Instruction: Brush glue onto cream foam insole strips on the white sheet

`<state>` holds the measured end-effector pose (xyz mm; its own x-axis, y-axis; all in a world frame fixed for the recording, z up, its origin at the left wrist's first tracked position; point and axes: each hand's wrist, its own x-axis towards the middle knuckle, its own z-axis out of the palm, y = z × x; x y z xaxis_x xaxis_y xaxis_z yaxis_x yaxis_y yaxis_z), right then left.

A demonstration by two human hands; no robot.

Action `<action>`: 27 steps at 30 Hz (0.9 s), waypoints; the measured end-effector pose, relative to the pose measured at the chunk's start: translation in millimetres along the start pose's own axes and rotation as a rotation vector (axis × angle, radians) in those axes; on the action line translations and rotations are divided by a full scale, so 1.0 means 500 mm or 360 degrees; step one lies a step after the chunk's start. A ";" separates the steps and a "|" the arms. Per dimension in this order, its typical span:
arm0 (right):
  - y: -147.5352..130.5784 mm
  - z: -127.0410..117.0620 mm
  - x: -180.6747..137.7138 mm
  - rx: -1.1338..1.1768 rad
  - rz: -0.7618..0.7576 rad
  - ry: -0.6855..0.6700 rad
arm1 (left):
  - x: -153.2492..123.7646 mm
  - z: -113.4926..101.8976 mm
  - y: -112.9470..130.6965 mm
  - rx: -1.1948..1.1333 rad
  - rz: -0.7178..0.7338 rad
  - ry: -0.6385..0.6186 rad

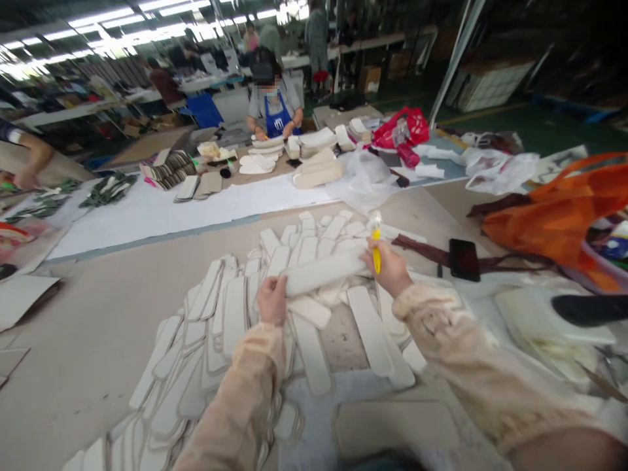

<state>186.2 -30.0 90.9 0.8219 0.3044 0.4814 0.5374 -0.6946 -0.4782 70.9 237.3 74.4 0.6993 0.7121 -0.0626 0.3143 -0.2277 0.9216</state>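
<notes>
Holds a white panel (324, 271) by both ends, slightly aslant, over the middle of a pile (233, 320) on the surface (98, 314). Pinches the left end between thumb and fingers of the left hand (273, 301); grasps the right end with the right hand (392, 268), and clasps a yellow tool (377, 258) upright there too, pale and blurred at its tip. Shows a smooth, flat, long shape in the panel, rounded at the corners. Consists, in the pile, of thin white pieces with round ends and darker rims, overlapping and fanned at odd angles from the near edge toward the far edge. Includes a beige panel (395, 428) lying flat by the near edge.

Meets clutter toward the right edge: a black phone (464, 260), a brown strap (419, 248), a slumped orange bag (564, 209). Has crumpled clear plastic (370, 175) nearer the far edge. Faces, beyond a white cloth (196, 209), a co-worker (277, 118) in a blue apron, with hands at pale pieces.

Leaves bare room along the left edge and in a narrow band before the cloth; offers only a small gap inside the pile.
</notes>
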 end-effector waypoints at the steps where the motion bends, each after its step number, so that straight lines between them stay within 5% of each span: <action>1: 0.001 0.000 0.025 -0.0014 0.0014 -0.0006 | 0.032 0.006 0.006 0.0168 0.0007 0.0015; 4: 0.025 -0.017 0.038 -0.0026 0.0082 -0.0066 | 0.091 0.026 -0.006 0.0699 0.0222 0.0106; 7: 0.058 -0.070 -0.053 -0.0013 0.0074 -0.0159 | 0.046 0.027 -0.044 0.0873 0.0633 0.0117; 9: 0.079 -0.122 -0.161 0.0012 0.0113 -0.0214 | -0.050 0.015 -0.073 0.0824 0.0888 -0.0199; 13: 0.118 -0.219 -0.426 0.0012 0.0330 -0.0220 | -0.303 -0.009 -0.144 0.0818 0.1067 -0.1265; 16: 0.130 -0.259 -0.601 0.0065 0.0486 -0.0395 | -0.437 -0.010 -0.193 0.1085 0.1004 -0.1618; 21: 0.112 -0.255 -0.749 0.0199 0.0532 -0.0697 | -0.510 0.007 -0.218 0.1406 0.0927 -0.1731; 27: 0.101 -0.198 -0.746 0.0245 0.0646 -0.0598 | -0.536 0.003 -0.222 0.1473 0.0953 -0.1681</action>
<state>-112.1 -243.3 -40.1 0.9637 0.2634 -0.0437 0.1629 -0.7097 -0.6854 -150.4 70.8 -11.5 0.8635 -0.3262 -0.3847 -0.1743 -0.9087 0.3794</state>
